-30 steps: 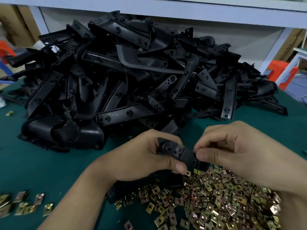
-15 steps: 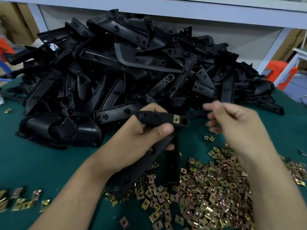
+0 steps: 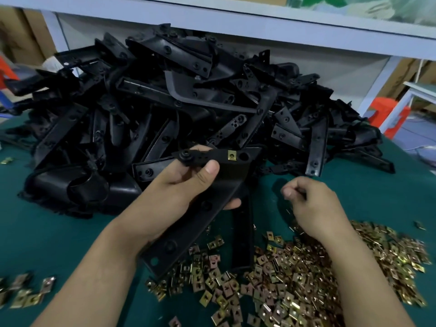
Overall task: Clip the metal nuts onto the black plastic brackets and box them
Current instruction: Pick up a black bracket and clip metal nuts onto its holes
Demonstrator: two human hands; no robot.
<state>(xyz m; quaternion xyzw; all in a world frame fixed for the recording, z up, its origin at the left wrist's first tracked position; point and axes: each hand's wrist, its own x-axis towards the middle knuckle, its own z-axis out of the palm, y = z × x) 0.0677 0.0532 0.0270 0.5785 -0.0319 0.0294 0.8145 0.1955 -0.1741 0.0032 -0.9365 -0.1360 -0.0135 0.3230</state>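
Note:
My left hand (image 3: pixel 179 190) grips a long black plastic bracket (image 3: pixel 203 208) above the green table. A brass metal nut (image 3: pixel 232 154) is clipped on the bracket's upper arm, right of my thumb. My right hand (image 3: pixel 311 206) hovers just above the heap of loose metal nuts (image 3: pixel 306 274), fingers curled together; I cannot see whether anything is pinched in them. A big pile of black brackets (image 3: pixel 179 109) lies behind both hands.
A few more nuts (image 3: pixel 26 293) lie at the table's lower left. A white shelf beam (image 3: pixel 236 27) runs above the pile. An orange stool (image 3: pixel 389 116) and a white table corner stand off the right edge. Green table cover (image 3: pixel 47 232) shows at left.
My left hand lifted the bracket up from the nut heap, a nut now showing clipped on it. My right hand let go, rose, then dropped back toward the nuts.

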